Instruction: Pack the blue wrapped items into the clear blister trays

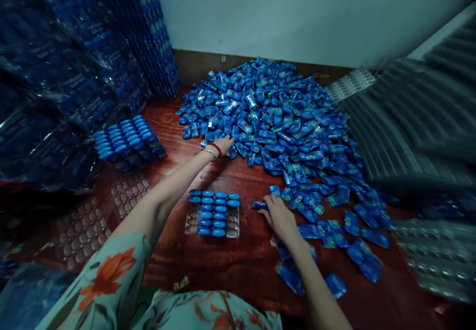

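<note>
My left hand [224, 146], with bracelets at the wrist, reaches to the front edge of a large heap of small blue wrapped packets [267, 106]. Its fingers curl down over a packet there, and the fingertips are partly hidden. Lower and to the right, my right hand [279, 217] has thumb and fingers closed around a small blue packet [257, 205], whose end sticks out on the left. Between my arms lies a clear plastic tray [232, 225] with moulded hollows. Rows of glossy blue oval pieces [213, 209] cover its middle and far part; hollows show at both near sides.
Stacked filled trays [128, 141] stand at left, before tall plastic-wrapped blue stacks [67, 67]. Clear trays [82, 233] lie left of my arm. Nested trays [420, 116] rise at right. Loose packets [366, 260] scatter over the reddish wooden table [230, 275]; a wall stands behind.
</note>
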The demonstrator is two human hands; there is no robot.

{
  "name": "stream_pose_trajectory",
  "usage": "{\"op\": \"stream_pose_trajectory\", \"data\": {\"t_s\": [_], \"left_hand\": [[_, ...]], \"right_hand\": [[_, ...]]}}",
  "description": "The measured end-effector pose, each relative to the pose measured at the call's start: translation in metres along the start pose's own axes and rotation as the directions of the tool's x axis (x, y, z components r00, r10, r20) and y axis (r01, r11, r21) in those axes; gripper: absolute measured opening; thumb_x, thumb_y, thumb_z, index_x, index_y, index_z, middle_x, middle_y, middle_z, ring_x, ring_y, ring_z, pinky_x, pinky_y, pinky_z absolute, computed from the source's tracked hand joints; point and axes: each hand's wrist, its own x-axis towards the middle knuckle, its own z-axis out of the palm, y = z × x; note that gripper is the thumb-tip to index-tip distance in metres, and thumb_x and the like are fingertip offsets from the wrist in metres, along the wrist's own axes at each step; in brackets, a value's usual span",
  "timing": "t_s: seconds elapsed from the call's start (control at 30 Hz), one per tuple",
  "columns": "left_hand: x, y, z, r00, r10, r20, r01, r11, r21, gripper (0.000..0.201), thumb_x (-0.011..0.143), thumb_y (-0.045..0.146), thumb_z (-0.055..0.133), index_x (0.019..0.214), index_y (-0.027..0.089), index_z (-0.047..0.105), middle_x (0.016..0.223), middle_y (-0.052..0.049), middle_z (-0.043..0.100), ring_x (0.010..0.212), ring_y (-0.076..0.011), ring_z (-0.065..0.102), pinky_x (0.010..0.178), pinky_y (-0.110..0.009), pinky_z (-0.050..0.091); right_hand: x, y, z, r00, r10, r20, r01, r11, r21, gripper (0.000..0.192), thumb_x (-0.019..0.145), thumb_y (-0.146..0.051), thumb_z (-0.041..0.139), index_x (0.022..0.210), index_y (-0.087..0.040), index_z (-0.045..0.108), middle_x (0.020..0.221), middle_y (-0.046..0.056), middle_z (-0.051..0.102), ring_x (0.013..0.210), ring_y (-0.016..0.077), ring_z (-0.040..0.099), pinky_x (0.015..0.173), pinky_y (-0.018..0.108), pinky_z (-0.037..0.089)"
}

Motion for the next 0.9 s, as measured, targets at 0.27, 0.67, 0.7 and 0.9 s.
{"op": "stream_pose_trajectory", "data": {"t_s": [0.27,0.67,0.7,0.9], "left_hand": [[-0.156,-0.030,-0.001,0.813,-0.094,-0.575,-0.152,0.918,-0.366,0.017,0.084,0.027,0.055,0.096,0.015,0.058,0.090,-0.005,0.060,0.082,-0.0151,0.057,0.073,-0.026,0.047],[-0.296,0.007,0.103,0.687,-0.369,-0.626,-0.041,0.840,-0.541,0.015,0.086,0.020,0.051,0.099,0.018,0.058,0.088,-0.004,0.061,0.079,-0.0134,0.060,0.069,-0.025,0.051],[-0.293,0.006,0.104,0.712,-0.300,-0.635,-0.063,0.873,-0.483,0.018,0.088,0.018,0.048,0.103,0.018,0.057,0.089,-0.005,0.060,0.079,-0.0131,0.060,0.069,-0.024,0.051],[-0.272,-0.006,0.090,0.825,0.060,-0.561,-0.212,0.954,-0.211,0.036,0.091,0.015,0.041,0.127,0.021,0.044,0.096,-0.008,0.057,0.083,-0.0137,0.058,0.071,-0.024,0.050]], "right_hand": [[-0.044,-0.021,-0.010,0.992,-0.010,-0.127,0.073,0.861,0.503,0.025,0.092,-0.029,0.037,0.114,-0.021,0.047,0.106,0.008,0.061,0.098,0.0190,0.060,0.084,0.032,0.047],[-0.009,-0.059,-0.008,0.895,-0.431,-0.117,0.442,0.892,0.092,0.032,0.087,-0.009,0.036,0.114,-0.018,0.052,0.093,0.008,0.059,0.083,0.0174,0.057,0.069,0.028,0.049],[-0.007,-0.062,-0.013,0.885,-0.462,-0.061,0.464,0.886,0.018,0.035,0.085,-0.006,0.036,0.114,-0.018,0.053,0.092,0.008,0.059,0.082,0.0175,0.057,0.069,0.028,0.048],[0.010,-0.086,-0.035,0.828,-0.501,0.252,0.548,0.817,-0.178,0.032,0.082,-0.001,0.041,0.107,-0.014,0.054,0.090,0.008,0.060,0.081,0.0181,0.056,0.071,0.028,0.046]]}}
